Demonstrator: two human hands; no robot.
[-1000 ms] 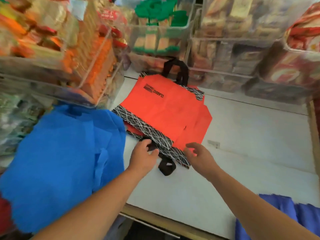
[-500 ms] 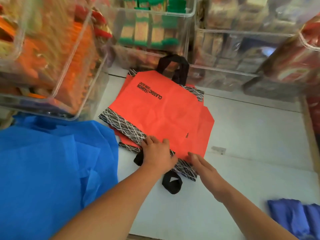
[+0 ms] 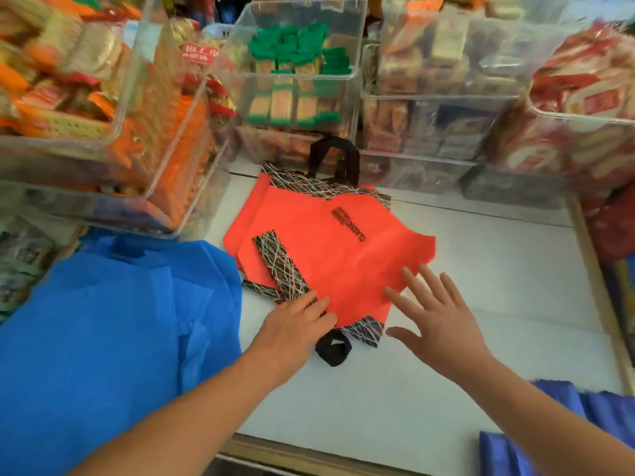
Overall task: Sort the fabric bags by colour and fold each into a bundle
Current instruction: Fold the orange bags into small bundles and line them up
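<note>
1. Red bags [image 3: 343,262] in a flat stack at centre of frame on the white desk [image 3: 498,276]; top one is folded over, so its black band with a white scribble pattern [image 3: 280,266] lies diagonally on the left part of the stack; black print on the upper part of the top bag is too blurred to read.
2. One black handle loop [image 3: 333,350] sticks out at the near edge of the stack, between the two hands; a second black handle [image 3: 335,159] stands up at the far edge, against the clear bins [image 3: 429,97].
3. Left hand [image 3: 295,324] at lower centre; fingers straight and flat on the near-left edge of the stack, across band and red fabric; pinching nothing.
4. Right hand [image 3: 436,324] just right of it, palm down, fingers spread wide over the near-right corner of the stack; fingertips overlap the red fabric; touching or just above, cannot tell; holding nothing.
5. Blue bags [image 3: 103,338] in a loose heap filling left and lower left of frame; heap's edge is just beside the red stack.
6. Darker blue bags [image 3: 567,427] at lower right corner, well apart from the red stack.
7. Bins run across the top of frame, full of packaged snacks; green-topped packs [image 3: 292,49] in the upper-middle one.
</note>
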